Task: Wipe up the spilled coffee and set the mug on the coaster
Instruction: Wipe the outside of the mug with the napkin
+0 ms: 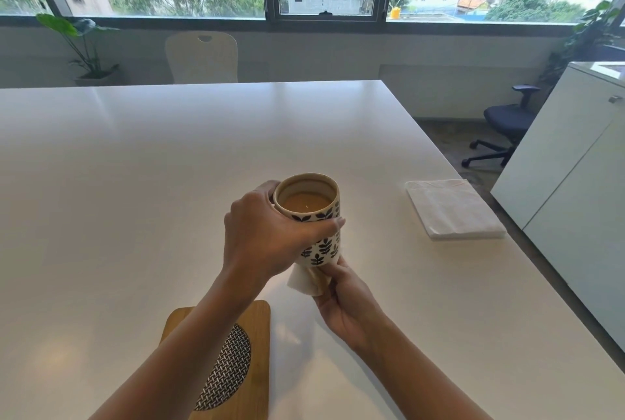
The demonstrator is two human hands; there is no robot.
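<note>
My left hand [267, 240] grips a cream mug [321, 244] with a dark leaf pattern, lifted and tilted a little above the white table [135, 166]. Light brown coffee [306, 205] fills most of it. My right hand [345, 304] presses a crumpled white napkin [306, 281] against the mug's bottom edge. A wooden coaster [257, 352] with a black-and-white woven round centre lies near the table's front edge, partly hidden under my left forearm. No spill is visible on the tabletop.
A stack of white napkins [453, 208] lies near the table's right edge. A white cabinet [568, 162] stands to the right, with a dark office chair [500, 122] behind it. A pale chair [202, 56] stands at the table's far side.
</note>
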